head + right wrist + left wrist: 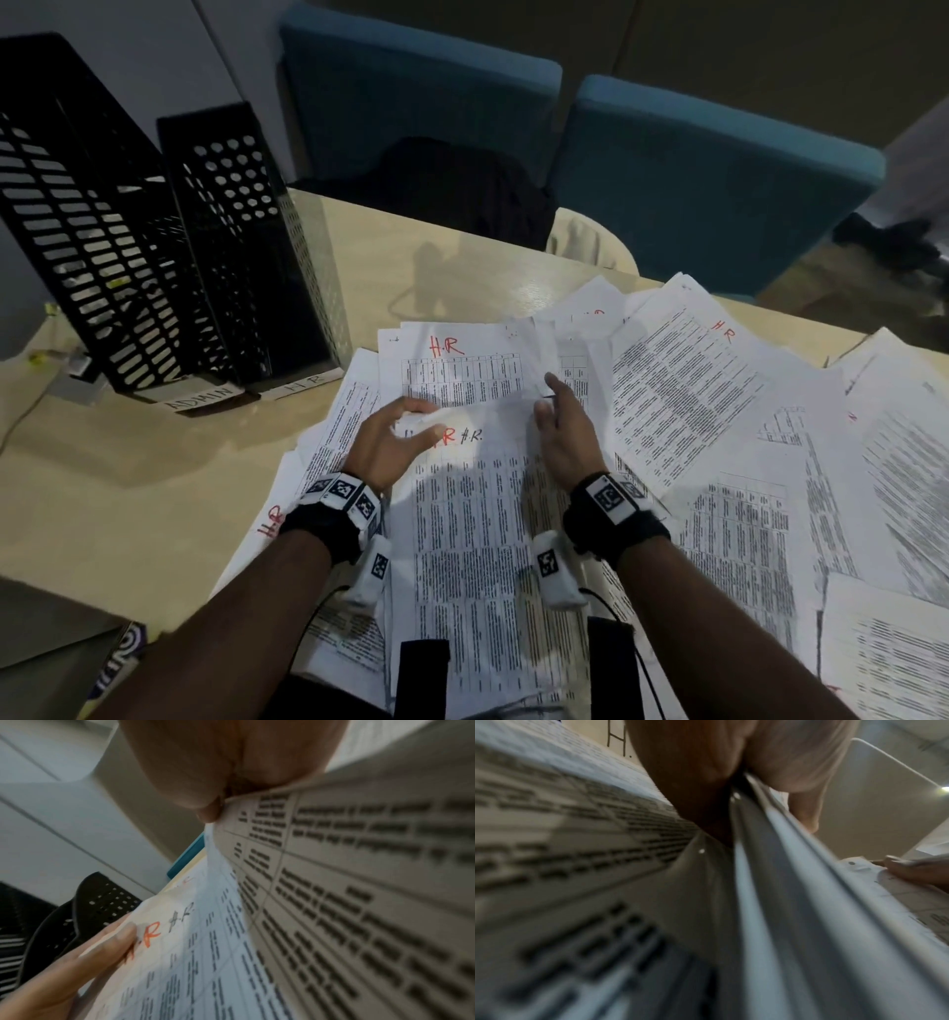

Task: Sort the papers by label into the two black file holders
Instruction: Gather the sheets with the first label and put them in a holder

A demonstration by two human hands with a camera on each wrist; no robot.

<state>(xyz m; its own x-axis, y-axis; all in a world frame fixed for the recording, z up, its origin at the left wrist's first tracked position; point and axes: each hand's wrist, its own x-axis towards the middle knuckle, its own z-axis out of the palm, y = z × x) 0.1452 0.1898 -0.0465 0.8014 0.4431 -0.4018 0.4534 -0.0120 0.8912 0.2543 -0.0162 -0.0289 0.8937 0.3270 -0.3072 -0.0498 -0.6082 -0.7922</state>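
Beige table [154, 462] runs across our view, two blue chairs [719, 180] behind its far edge. Papers [719, 411] lie fanned in a loose heap over the table's right half, several marked "H.R" in red. At far left stand two black file holders [128, 246] side by side, upright; the left one's base tag reads "ADMIN", the right one's "H R". In front of us we hold one sheet [472, 514] marked "H.R", its top edge raised off the heap. Our left hand [390, 442] pinches that top edge, thumb on the label and fingers curled behind. Our right hand [565, 437] grips the sheet's right edge, thumb [205, 780] pressed against the paper.
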